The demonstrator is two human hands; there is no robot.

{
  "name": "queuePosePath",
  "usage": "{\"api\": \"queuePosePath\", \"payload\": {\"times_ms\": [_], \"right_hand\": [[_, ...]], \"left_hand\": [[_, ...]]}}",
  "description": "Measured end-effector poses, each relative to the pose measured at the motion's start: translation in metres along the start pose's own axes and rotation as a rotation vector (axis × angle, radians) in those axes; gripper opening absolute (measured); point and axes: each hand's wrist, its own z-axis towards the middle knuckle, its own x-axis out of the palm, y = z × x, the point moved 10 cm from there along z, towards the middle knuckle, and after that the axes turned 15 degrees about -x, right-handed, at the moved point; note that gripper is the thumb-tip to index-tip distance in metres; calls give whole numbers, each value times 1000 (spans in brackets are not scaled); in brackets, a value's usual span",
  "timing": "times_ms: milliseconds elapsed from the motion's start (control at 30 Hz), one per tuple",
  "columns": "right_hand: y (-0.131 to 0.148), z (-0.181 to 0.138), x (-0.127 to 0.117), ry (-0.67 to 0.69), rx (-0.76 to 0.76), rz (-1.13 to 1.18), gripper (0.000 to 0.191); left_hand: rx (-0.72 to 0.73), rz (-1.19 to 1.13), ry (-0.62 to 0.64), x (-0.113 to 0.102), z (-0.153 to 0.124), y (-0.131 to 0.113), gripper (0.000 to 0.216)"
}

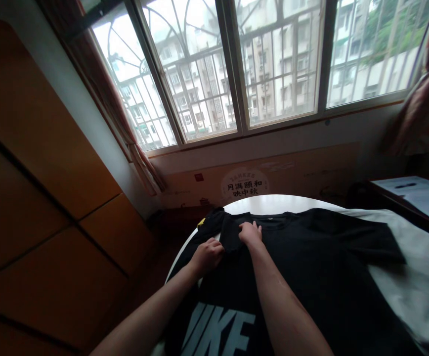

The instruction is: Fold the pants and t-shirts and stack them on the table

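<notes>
T-shirt [311, 267] beneath left grip [207, 255], right grip [250, 233]

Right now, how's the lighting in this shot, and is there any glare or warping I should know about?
Head view: strong backlight from the window, with sky patches blown out. Head view: the shirt, left hand and right hand sit in dim shade, so the black folds barely show. Head view: wide-lens bend curves the window bars and the wood panels. No clear motion blur.

Black T-shirt [311, 267] spread flat on round table, left sleeve folded inward
</notes>
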Motion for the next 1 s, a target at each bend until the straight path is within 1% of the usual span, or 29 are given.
{"api": "queuePosePath", "payload": {"times_ms": [133,200,267,333,400,467,533,600,667,733,800,900,967,1000], "right_hand": [[2,-1,3,87,0,-143,46],[3,-1,3,107,-3,-184,48],[4,-2,1,114,-7,-202,49],[7,-1,-3,104,-15,-201,52],[10,0,-9,70,-34,-181,54],[15,2,-18,12,-66,-145,57],[18,3,-28,-61,-97,-96,59],[19,4,-37,-141,-116,-40,58],[16,4,-45,-226,-127,20,56],[12,5,-51,-308,-134,91,52],[5,7,-57,-394,-132,174,48],[-8,10,-69,-547,-113,315,44],[-18,10,-78,-665,-91,414,41],[-23,10,-83,-727,-79,462,40]], "left_hand": [[61,-49,36,-9,-6,-6,12],[125,-42,92,-14,-8,-13,11],[179,-15,141,-17,-8,-19,18],[142,-16,137,-20,0,-19,26],[35,-74,110,-20,14,-14,31],[-82,-148,128,-9,29,-10,38],[-177,-183,174,8,40,-9,44],[-249,-168,239,27,47,-10,58],[-275,-125,315,45,47,-11,75],[-270,-76,374,56,43,-11,84],[-245,-43,388,59,40,-10,87],[-213,-27,415,55,43,-5,94],[-226,-38,417,48,55,-2,88],[-245,-46,394,43,63,0,82]]}}
